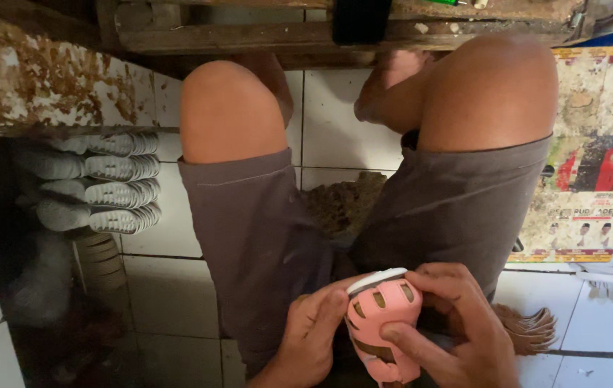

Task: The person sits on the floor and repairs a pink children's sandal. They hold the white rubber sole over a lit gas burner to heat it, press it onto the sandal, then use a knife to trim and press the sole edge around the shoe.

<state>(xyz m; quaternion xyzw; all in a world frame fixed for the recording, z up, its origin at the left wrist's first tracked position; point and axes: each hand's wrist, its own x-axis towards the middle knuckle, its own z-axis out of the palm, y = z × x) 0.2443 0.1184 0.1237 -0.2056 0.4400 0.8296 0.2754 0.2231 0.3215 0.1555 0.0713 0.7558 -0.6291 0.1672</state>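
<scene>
Both hands, left (312, 327) and right (450, 323), clamp a pink shoe (382, 323) over the lap.

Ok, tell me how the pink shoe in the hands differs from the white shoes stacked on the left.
The pink shoe is pink with a white sole; the stacked white shoes are pale all over.
The pink shoe is held between the left hand and right hand over the lap; the white shoes lie untouched in a pile under a worn shelf.
The pink shoe is single; the white ones are several.
Both show cut-out or ribbed patterns.
</scene>
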